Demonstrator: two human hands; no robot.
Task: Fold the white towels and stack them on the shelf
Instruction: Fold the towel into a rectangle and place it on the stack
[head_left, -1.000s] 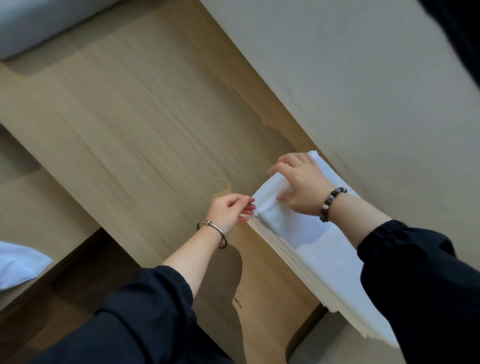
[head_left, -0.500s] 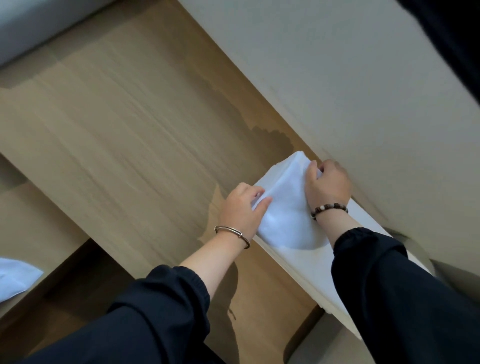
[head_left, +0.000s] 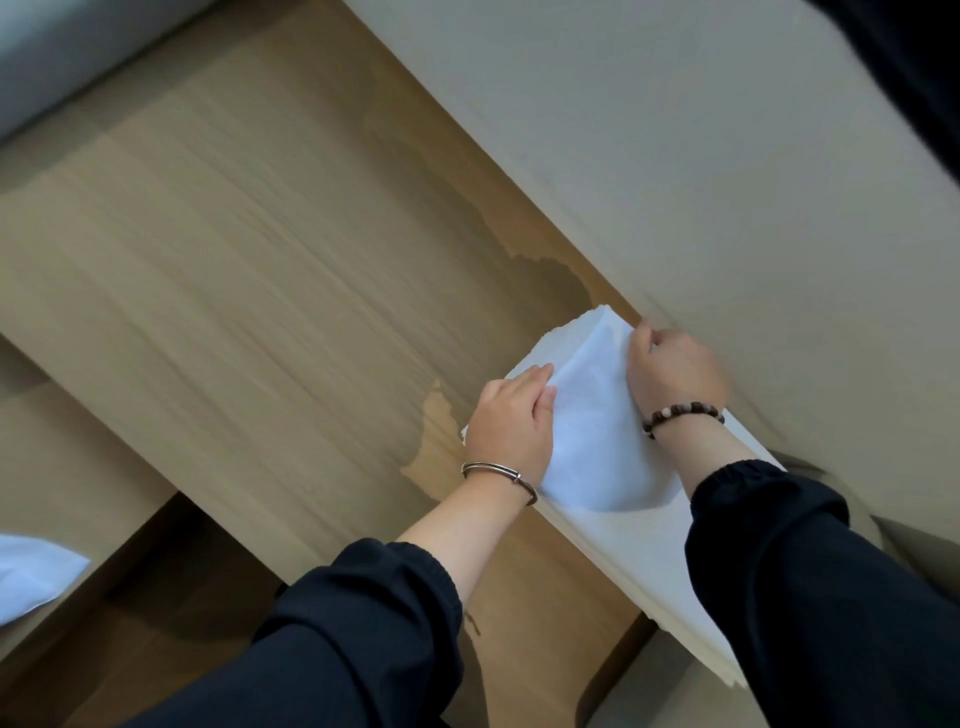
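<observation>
1. Your left hand (head_left: 511, 431) lies on the near-left edge of the top towel (head_left: 597, 431). Its fingers are fairly straight and flat on the cloth, pressing rather than gripping. I judge it pins that side so the fold cannot spring open.
2. Your right hand (head_left: 675, 374) sits at the opposite edge, close against the wall (head_left: 675, 156). Its fingers are curled in, apparently pinching the cloth, though blur leaves some doubt.
3. With a hand on each side, you are probably squaring the towel with the pile beneath it.
4. That towel is plain white and smooth, slightly puffed in the middle, with a soft shadow at its near end. It rests on the stack of folded towels (head_left: 654, 566), which runs along the wall on the wooden shelf (head_left: 260, 286).
5. Another white cloth (head_left: 31, 577) lies well apart, at the lower left.
</observation>
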